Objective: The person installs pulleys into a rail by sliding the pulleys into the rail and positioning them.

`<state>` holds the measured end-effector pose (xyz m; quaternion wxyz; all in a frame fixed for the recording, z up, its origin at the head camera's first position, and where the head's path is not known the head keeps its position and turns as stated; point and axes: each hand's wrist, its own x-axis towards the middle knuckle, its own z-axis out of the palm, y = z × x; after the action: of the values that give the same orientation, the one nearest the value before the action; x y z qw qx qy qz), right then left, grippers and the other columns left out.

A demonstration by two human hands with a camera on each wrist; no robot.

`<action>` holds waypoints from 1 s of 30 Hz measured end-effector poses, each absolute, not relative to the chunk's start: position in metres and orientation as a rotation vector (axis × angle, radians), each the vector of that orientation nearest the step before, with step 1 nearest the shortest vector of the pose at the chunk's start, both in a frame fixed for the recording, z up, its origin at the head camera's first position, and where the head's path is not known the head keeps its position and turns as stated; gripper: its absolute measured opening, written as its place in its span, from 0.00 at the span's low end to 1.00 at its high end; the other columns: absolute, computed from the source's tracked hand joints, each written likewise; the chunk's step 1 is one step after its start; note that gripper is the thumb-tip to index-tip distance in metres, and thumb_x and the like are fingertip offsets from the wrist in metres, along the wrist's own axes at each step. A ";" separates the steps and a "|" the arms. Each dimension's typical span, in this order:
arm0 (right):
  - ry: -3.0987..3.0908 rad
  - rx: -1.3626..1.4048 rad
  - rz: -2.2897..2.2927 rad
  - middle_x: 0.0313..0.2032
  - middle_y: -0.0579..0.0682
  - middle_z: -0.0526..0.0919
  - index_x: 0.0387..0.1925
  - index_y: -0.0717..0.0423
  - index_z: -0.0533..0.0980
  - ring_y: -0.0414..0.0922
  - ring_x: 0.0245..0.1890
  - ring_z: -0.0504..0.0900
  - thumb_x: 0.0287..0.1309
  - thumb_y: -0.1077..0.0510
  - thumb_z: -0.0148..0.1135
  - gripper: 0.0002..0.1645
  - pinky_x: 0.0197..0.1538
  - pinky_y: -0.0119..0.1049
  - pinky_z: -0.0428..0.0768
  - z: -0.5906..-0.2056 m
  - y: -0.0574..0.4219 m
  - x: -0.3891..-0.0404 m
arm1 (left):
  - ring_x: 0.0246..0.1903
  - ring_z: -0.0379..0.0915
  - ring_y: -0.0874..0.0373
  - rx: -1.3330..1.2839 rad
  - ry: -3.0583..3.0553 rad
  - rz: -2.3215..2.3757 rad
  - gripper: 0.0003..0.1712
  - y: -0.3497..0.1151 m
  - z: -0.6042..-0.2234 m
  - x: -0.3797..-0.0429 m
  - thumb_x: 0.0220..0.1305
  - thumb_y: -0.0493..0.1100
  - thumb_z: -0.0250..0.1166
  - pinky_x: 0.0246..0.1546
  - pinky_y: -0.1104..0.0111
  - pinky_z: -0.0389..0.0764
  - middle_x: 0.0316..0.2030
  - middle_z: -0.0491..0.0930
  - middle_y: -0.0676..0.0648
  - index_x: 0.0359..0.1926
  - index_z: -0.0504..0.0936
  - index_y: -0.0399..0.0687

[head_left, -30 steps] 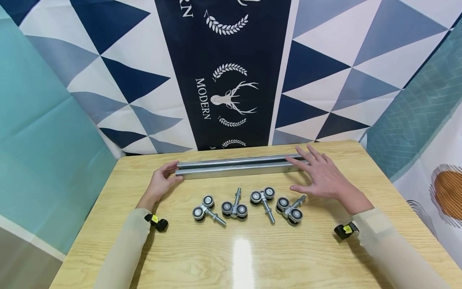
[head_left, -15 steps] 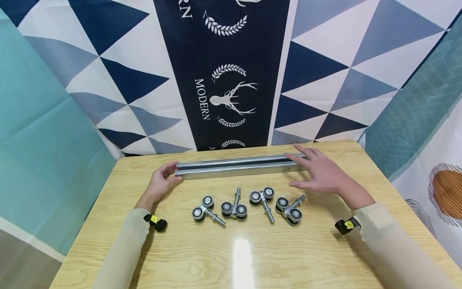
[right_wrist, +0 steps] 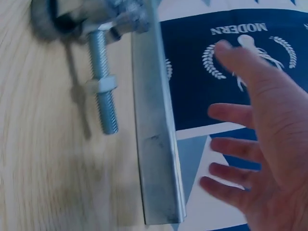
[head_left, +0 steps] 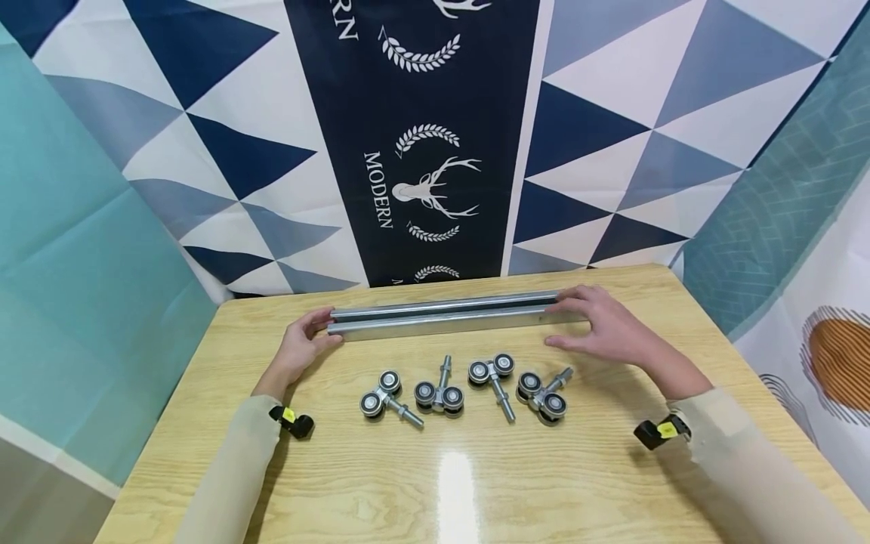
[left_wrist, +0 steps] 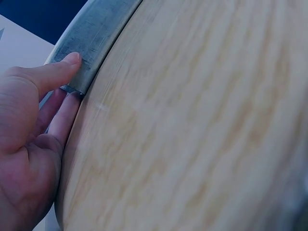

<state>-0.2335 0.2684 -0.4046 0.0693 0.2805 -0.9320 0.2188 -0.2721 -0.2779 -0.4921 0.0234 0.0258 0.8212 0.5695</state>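
A long metal channel rail (head_left: 435,326) with a dark slot along its top lies across the back of the table. At its left end, my left hand (head_left: 299,351) holds it between thumb and fingers; the left wrist view shows the thumb (left_wrist: 67,67) on the rail's side. My right hand (head_left: 608,329) hovers around the right end, fingers bent and thumb apart in front. In the right wrist view those fingers (right_wrist: 236,149) stand spread beside the rail (right_wrist: 156,159). Several roller trolleys (head_left: 442,395), each with paired wheels and a threaded bolt (right_wrist: 102,86), lie in front of the rail.
The wooden table (head_left: 340,483) ends at a patterned cloth backdrop (head_left: 428,151) just behind the rail. A teal cloth (head_left: 81,249) hangs on the left. Wrist cameras (head_left: 292,421) are strapped to both forearms.
My right hand has come down closer to the rail's right end, its outstretched fingers bending inward. The left hand and the trolleys stay in place.
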 end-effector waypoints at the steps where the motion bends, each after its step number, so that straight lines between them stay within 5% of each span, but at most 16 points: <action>1: -2.819 0.855 0.728 0.57 0.62 0.78 0.52 0.51 0.83 0.61 0.58 0.74 0.53 0.39 0.72 0.30 0.54 0.63 0.81 -0.404 0.269 -0.233 | 0.67 0.68 0.47 0.080 2.544 1.763 0.40 -0.278 -0.492 -0.272 0.61 0.38 0.71 0.72 0.55 0.69 0.68 0.71 0.39 0.72 0.67 0.46; 8: -2.935 0.911 1.082 0.57 0.59 0.78 0.55 0.54 0.80 0.61 0.57 0.77 0.54 0.47 0.74 0.28 0.47 0.49 0.90 -0.399 0.277 -0.231 | 0.67 0.67 0.45 0.058 2.540 1.778 0.39 -0.277 -0.492 -0.272 0.61 0.37 0.71 0.73 0.50 0.66 0.67 0.71 0.38 0.72 0.67 0.46; 16: -3.032 0.952 1.168 0.57 0.58 0.80 0.55 0.56 0.80 0.62 0.57 0.75 0.54 0.51 0.75 0.27 0.53 0.57 0.86 -0.403 0.284 -0.230 | 0.67 0.67 0.46 0.064 2.536 1.772 0.39 -0.277 -0.491 -0.270 0.61 0.38 0.71 0.74 0.50 0.65 0.68 0.71 0.38 0.72 0.67 0.45; 30: -3.070 1.132 1.346 0.55 0.60 0.79 0.54 0.61 0.80 0.63 0.55 0.76 0.55 0.58 0.74 0.25 0.52 0.39 0.88 -0.421 0.291 -0.236 | 0.67 0.67 0.45 0.075 2.548 1.766 0.39 -0.277 -0.489 -0.269 0.61 0.39 0.72 0.75 0.51 0.64 0.68 0.70 0.38 0.72 0.67 0.45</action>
<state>-0.2361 0.2911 -0.4212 -0.1970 0.3136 -0.8507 0.3731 -0.2685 -0.2773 -0.4893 0.0204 0.0242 0.8215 0.5694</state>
